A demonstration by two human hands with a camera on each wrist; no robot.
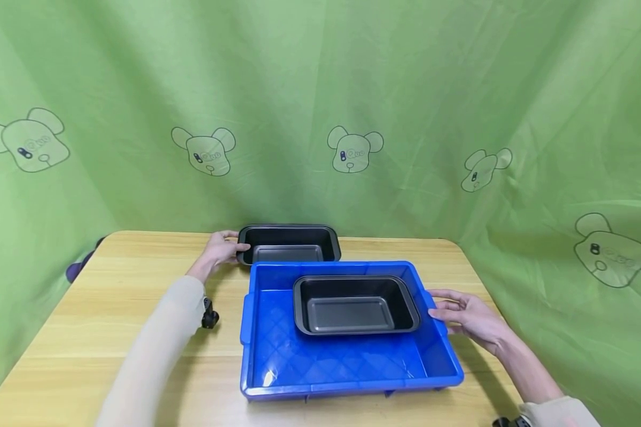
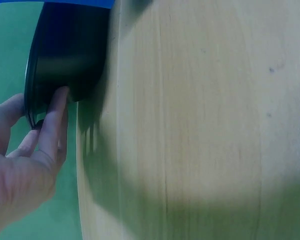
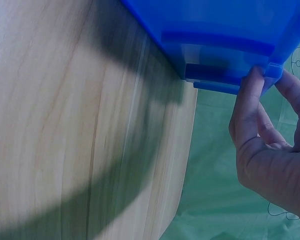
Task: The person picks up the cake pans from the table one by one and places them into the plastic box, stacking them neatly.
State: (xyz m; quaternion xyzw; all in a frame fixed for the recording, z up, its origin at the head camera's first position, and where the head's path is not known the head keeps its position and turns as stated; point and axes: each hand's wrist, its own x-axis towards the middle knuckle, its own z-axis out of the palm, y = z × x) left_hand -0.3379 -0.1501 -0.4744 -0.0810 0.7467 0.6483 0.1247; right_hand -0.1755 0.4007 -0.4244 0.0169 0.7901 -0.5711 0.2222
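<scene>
A black loaf pan (image 1: pixel 291 254) stands at the back of the table, partly hidden behind a blue plastic bin (image 1: pixel 278 386). My left hand (image 1: pixel 221 249) grips its left end, the thumb over the rim and fingers against the outer wall; the left wrist view shows the same pan (image 2: pixel 72 60) held this way. Inside the bin lies a second black loaf pan (image 1: pixel 352 314), toward the back and right. At the bin's right side, my right hand (image 1: pixel 472 317) pinches the rim. The right wrist view has fingers under the bin's edge (image 3: pixel 217 42) and the thumb on the other side.
The light wood table (image 1: pixel 85 350) ends close behind the rear pan. A green curtain (image 1: pixel 278 71) with printed mouse heads hangs round the back and sides. Something purple (image 1: pixel 75 271) shows past the table's left edge.
</scene>
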